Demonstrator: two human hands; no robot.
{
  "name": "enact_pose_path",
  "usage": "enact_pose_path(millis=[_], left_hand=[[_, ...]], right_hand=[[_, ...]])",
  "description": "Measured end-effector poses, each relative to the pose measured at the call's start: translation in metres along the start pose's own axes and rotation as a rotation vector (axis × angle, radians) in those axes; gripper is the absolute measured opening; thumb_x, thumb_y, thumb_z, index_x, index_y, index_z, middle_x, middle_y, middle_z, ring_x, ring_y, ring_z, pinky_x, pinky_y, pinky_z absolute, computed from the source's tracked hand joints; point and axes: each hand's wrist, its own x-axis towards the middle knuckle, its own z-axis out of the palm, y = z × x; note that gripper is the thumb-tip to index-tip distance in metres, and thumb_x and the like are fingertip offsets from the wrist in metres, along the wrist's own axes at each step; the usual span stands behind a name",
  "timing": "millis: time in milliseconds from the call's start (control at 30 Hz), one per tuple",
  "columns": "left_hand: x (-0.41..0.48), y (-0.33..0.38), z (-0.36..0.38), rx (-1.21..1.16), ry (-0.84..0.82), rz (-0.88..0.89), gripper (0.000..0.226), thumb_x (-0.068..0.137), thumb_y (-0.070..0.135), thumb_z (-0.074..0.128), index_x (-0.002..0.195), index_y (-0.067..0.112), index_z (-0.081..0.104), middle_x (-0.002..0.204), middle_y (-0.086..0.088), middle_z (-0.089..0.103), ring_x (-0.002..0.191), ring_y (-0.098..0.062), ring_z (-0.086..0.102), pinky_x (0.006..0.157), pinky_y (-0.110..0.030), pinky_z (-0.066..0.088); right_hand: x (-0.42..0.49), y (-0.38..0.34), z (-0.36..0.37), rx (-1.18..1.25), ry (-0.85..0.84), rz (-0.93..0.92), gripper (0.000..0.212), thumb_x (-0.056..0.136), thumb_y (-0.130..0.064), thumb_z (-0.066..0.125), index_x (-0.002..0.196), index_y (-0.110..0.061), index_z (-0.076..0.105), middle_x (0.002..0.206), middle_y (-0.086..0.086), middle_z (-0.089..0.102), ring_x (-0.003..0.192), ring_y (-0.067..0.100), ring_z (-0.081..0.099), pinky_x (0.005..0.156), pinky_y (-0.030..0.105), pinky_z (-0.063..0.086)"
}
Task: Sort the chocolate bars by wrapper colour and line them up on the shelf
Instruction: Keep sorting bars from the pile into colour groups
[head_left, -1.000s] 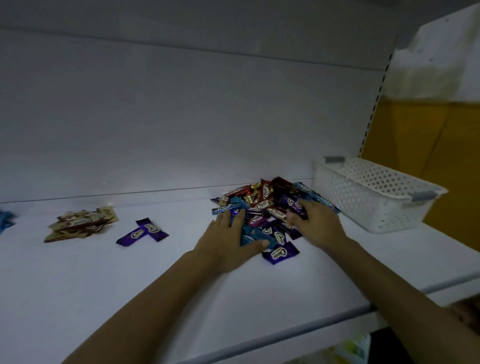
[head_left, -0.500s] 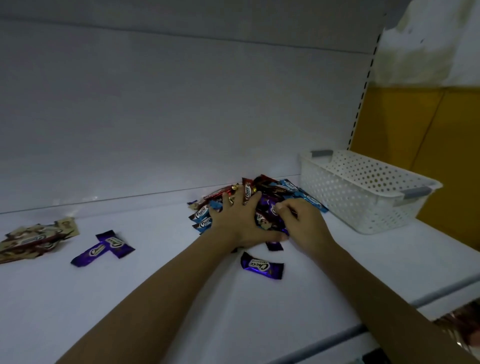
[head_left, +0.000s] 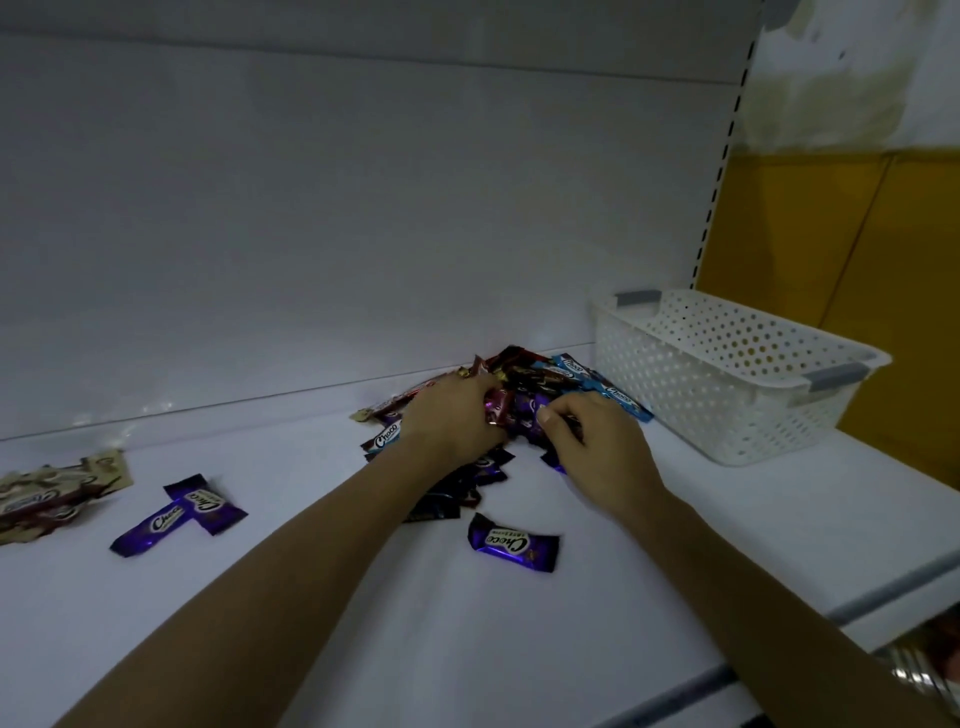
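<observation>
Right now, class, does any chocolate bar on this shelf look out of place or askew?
One purple bar lies alone in front of the mixed pile, apart from the two purple bars at left, which overlap crosswise instead of lining up.

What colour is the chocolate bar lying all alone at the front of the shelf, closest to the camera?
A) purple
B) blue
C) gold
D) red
A: the lone bar lying in front of the mixed pile has a purple wrapper.
</observation>
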Motion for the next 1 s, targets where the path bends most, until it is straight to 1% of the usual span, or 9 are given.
enact_pose_path(millis=[133, 267, 300, 367, 467, 633, 767, 867, 1000], left_hand=[[0.001, -0.007, -0.015, -0.331, 0.136, -0.094, 0.033, 0.084, 0.019, 0.066, 0.117, 0.02, 0.063, 0.108, -0.007, 0.069, 0.097, -0.026, 0.063, 0.087, -0.035, 0.051], [-0.003, -0.016, -0.031, -0.617, 0.221, -0.174, 0.019, 0.082, 0.008, 0.067, 0.095, 0.021, 0.064, 0.086, 0.003, 0.066, 0.077, -0.01, 0.06, 0.064, -0.01, 0.044], [-0.007, -0.018, -0.034, -0.704, 0.223, -0.189, 0.019, 0.083, 0.006, 0.065, 0.094, 0.02, 0.064, 0.086, 0.003, 0.066, 0.077, -0.01, 0.061, 0.064, -0.01, 0.045], [-0.018, -0.023, -0.041, -0.889, 0.211, -0.203, 0.018, 0.084, 0.002, 0.061, 0.093, 0.016, 0.065, 0.086, -0.002, 0.069, 0.08, -0.018, 0.066, 0.072, -0.022, 0.052], [-0.043, -0.031, -0.049, -1.067, 0.167, -0.205, 0.022, 0.087, -0.001, 0.058, 0.091, 0.02, 0.064, 0.076, 0.0, 0.072, 0.07, -0.017, 0.071, 0.059, -0.022, 0.054], [-0.085, -0.049, -0.061, -1.107, 0.143, -0.219, 0.027, 0.088, -0.003, 0.056, 0.096, 0.023, 0.063, 0.079, 0.005, 0.074, 0.07, -0.015, 0.072, 0.055, -0.019, 0.053], [-0.109, -0.059, -0.074, -1.118, 0.197, -0.226, 0.028, 0.088, -0.005, 0.057, 0.094, 0.021, 0.065, 0.076, 0.006, 0.074, 0.069, -0.011, 0.071, 0.056, -0.018, 0.053], [-0.122, -0.062, -0.081, -1.143, 0.217, -0.258, 0.026, 0.089, -0.001, 0.057, 0.093, 0.024, 0.064, 0.075, 0.007, 0.073, 0.066, -0.01, 0.07, 0.055, -0.019, 0.053], [-0.137, -0.07, -0.098, -1.213, 0.286, -0.288, 0.018, 0.089, 0.005, 0.06, 0.096, 0.022, 0.063, 0.074, 0.003, 0.073, 0.063, -0.012, 0.07, 0.053, -0.021, 0.053]], right_hand=[[-0.001, 0.001, -0.001, -0.041, 0.016, -0.017, 0.023, 0.096, -0.028, 0.051, 0.103, -0.012, 0.066, 0.1, 0.006, 0.063, 0.094, 0.022, 0.056, 0.084, 0.042, 0.046], [-0.001, 0.001, -0.003, -0.058, 0.007, -0.023, 0.022, 0.095, -0.029, 0.051, 0.101, -0.013, 0.066, 0.098, 0.005, 0.063, 0.093, 0.021, 0.057, 0.084, 0.042, 0.046], [-0.002, 0.0, -0.003, -0.041, 0.004, -0.024, 0.022, 0.095, -0.029, 0.052, 0.099, -0.013, 0.066, 0.097, 0.004, 0.063, 0.092, 0.02, 0.057, 0.084, 0.042, 0.047], [-0.003, -0.002, -0.004, -0.002, 0.006, -0.039, 0.021, 0.093, -0.031, 0.055, 0.095, -0.014, 0.067, 0.094, 0.001, 0.063, 0.089, 0.018, 0.057, 0.082, 0.042, 0.047], [-0.006, -0.005, -0.006, 0.0, 0.01, -0.081, 0.02, 0.09, -0.033, 0.059, 0.093, -0.015, 0.068, 0.091, -0.002, 0.063, 0.088, 0.017, 0.055, 0.082, 0.04, 0.046], [-0.008, -0.026, -0.011, 0.012, 0.035, -0.186, 0.016, 0.09, -0.028, 0.061, 0.091, -0.014, 0.069, 0.087, -0.004, 0.065, 0.085, 0.017, 0.057, 0.084, 0.042, 0.044], [-0.003, -0.076, -0.001, 0.419, -0.216, -0.06, 0.024, 0.094, -0.037, 0.052, 0.112, -0.025, 0.061, 0.105, -0.011, 0.064, 0.096, -0.001, 0.059, 0.08, 0.016, 0.044], [0.002, -0.116, 0.018, 0.591, -0.329, 0.106, 0.036, 0.095, -0.046, 0.044, 0.123, -0.025, 0.053, 0.12, -0.004, 0.059, 0.109, 0.01, 0.056, 0.091, 0.027, 0.046], [0.002, -0.155, 0.035, 0.684, -0.396, 0.225, 0.036, 0.098, -0.046, 0.04, 0.119, -0.022, 0.056, 0.117, 0.001, 0.06, 0.108, 0.017, 0.056, 0.096, 0.035, 0.045]])
